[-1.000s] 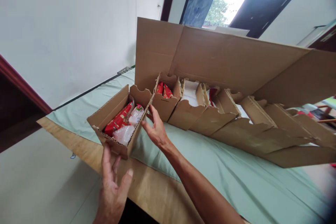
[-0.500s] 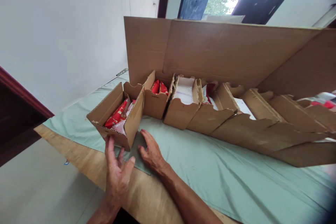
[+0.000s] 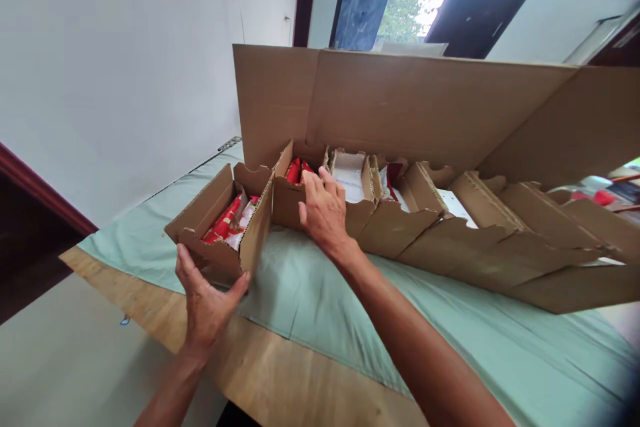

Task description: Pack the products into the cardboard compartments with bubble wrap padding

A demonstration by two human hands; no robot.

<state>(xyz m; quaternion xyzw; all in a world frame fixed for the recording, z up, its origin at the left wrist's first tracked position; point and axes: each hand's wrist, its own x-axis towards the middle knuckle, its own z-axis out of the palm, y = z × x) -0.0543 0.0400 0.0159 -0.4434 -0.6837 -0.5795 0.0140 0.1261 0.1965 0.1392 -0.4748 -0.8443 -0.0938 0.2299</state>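
Observation:
My left hand [image 3: 206, 303] spans the near end of an open-topped cardboard box [image 3: 257, 237], its thumb at the right corner and its fingers at the left. Inside that box lie red packets [image 3: 223, 221] and white, wrinkled wrapping. My right hand [image 3: 324, 210] is over the front edge of the row of cardboard bins, fingers stretched out and nothing visible in them. Just beyond its fingertips, red packets [image 3: 294, 170] sit in the leftmost bin, partly hidden by the hand. Beside them is a bin with a white, plastic-covered inside [image 3: 349, 173].
More cardboard bins [image 3: 420, 230] run to the right, some holding white or dark red things. A tall cardboard panel [image 3: 400, 100] stands behind them. Pale green cloth [image 3: 300, 280] covers the table, whose wooden edge [image 3: 280, 363] shows in front. A white wall [image 3: 125, 80] rises at left.
My right hand has moved up and forward from the cloth to the leftmost bins. My left hand has shifted left and spread across the near end of the box.

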